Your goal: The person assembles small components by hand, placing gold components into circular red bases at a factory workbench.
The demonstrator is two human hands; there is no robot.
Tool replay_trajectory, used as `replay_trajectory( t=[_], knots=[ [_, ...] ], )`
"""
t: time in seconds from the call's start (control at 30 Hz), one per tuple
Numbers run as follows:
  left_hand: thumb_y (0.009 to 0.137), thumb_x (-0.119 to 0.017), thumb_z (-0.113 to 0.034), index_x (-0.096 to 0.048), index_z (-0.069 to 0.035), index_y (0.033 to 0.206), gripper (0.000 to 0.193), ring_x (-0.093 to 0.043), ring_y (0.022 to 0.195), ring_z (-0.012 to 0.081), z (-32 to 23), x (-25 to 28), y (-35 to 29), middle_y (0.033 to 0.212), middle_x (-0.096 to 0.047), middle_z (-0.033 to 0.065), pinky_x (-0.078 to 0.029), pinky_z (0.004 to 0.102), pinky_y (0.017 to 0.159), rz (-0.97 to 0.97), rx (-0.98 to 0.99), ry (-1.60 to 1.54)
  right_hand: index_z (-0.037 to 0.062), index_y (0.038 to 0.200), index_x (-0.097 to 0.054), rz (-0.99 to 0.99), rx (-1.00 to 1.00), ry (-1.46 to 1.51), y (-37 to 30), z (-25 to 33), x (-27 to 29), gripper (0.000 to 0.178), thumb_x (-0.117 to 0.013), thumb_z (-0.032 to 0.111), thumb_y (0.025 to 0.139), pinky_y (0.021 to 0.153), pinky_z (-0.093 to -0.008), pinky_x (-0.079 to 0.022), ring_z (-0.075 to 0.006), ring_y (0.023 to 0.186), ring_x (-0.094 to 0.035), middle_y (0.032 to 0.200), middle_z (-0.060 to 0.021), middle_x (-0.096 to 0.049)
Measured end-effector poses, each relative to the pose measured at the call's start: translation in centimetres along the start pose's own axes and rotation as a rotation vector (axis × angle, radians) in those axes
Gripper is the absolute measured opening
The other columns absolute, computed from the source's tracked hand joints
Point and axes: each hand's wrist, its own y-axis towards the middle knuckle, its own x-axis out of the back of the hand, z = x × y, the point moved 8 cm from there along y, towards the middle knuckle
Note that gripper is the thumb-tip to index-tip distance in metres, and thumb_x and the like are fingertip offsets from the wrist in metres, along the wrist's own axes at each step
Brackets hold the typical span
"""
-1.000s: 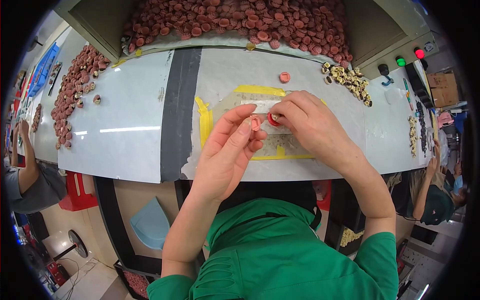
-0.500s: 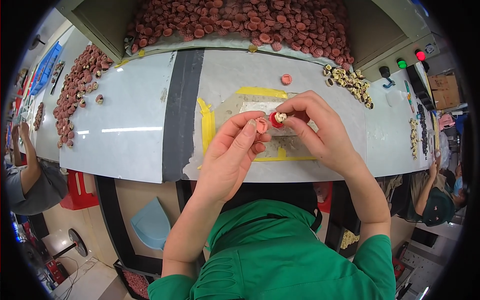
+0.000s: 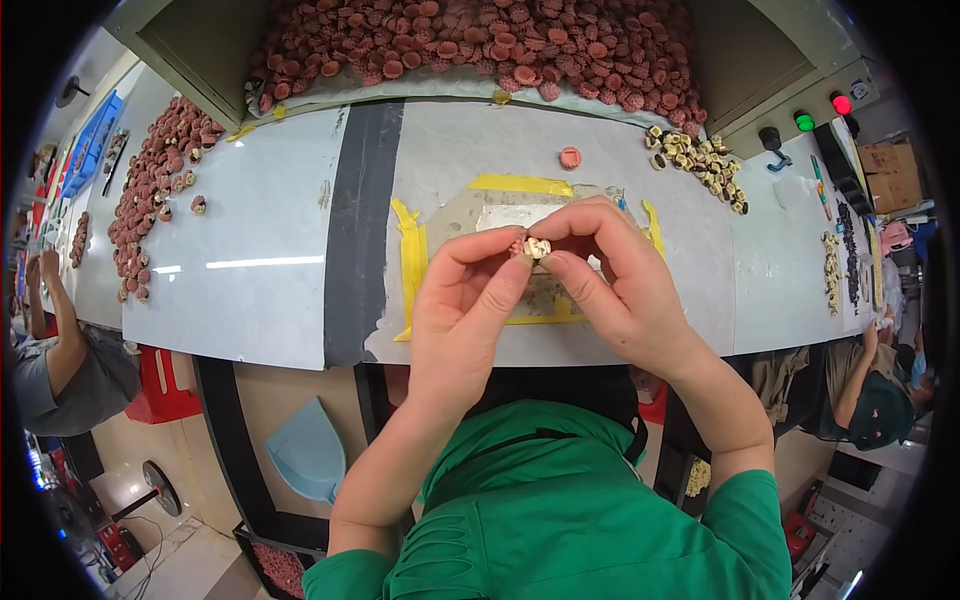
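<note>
Over the middle of the table, my left hand (image 3: 455, 310) is closed, its thumb and fingers gripping a small pink scalloped, cup-shaped piece (image 3: 517, 245). My right hand (image 3: 625, 290) pinches a small knobbly cream-coloured piece (image 3: 538, 248) between thumb and forefinger. The two pieces touch, fingertip to fingertip, and the fingers cover much of both. Below them on the tabletop is a worn patch framed by yellow tape (image 3: 413, 265). One loose pink cup piece (image 3: 570, 158) lies beyond my hands.
A heap of pink cup pieces (image 3: 480, 45) fills the open-fronted box at the back. Cream and dark pieces (image 3: 700, 165) are piled at right. Joined pink-and-cream pieces (image 3: 135, 215) spread at far left. A light-blue dustpan (image 3: 307, 450) sits below the table. Other people work at both sides.
My hands have come together, bringing the cream piece against the pink cup piece. A red thing seen beside the cream piece earlier is now hidden.
</note>
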Motion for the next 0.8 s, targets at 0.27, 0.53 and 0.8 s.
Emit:
replay_trajectory(
  t=[0.27,0.53,0.8],
  knots=[
    [0.091,-0.057,0.000,-0.056,-0.001,0.112,0.020,-0.057,0.104,0.0122,-0.9,-0.2,-0.1,0.111,-0.059,0.0074,-0.046,0.0265,0.091,-0.024,-0.109,0.063,-0.0003,0.106,-0.056,-0.054,-0.133,0.287,-0.6,-1.4,0.0,0.016,-0.055,0.003,0.091,0.077,-0.0266,-0.048,-0.0142,0.085,-0.058,0.100,-0.0079,-0.057],
    [0.090,-0.058,0.003,-0.054,0.000,0.112,0.022,-0.060,0.101,0.0144,-1.0,-0.6,-0.2,0.111,-0.061,0.0103,-0.047,0.0277,0.091,-0.003,-0.182,0.056,-0.0007,0.105,-0.056,-0.054,-0.315,0.522,-1.1,-2.2,-0.6,0.014,-0.056,0.004,0.091,0.079,-0.0272,-0.048,-0.0140,0.087,-0.059,0.099,-0.0083,-0.058],
    [0.089,-0.058,0.005,-0.054,0.001,0.110,0.021,-0.060,0.105,0.0169,-1.1,-0.7,-0.7,0.111,-0.062,0.0121,-0.048,0.0287,0.092,0.031,-0.215,0.130,-0.0001,0.107,-0.055,-0.023,0.145,-0.184,-1.2,1.7,0.6,0.016,-0.056,0.002,0.091,0.081,-0.0279,-0.048,-0.0152,0.092,-0.059,0.102,-0.0086,-0.059]
  ],
)
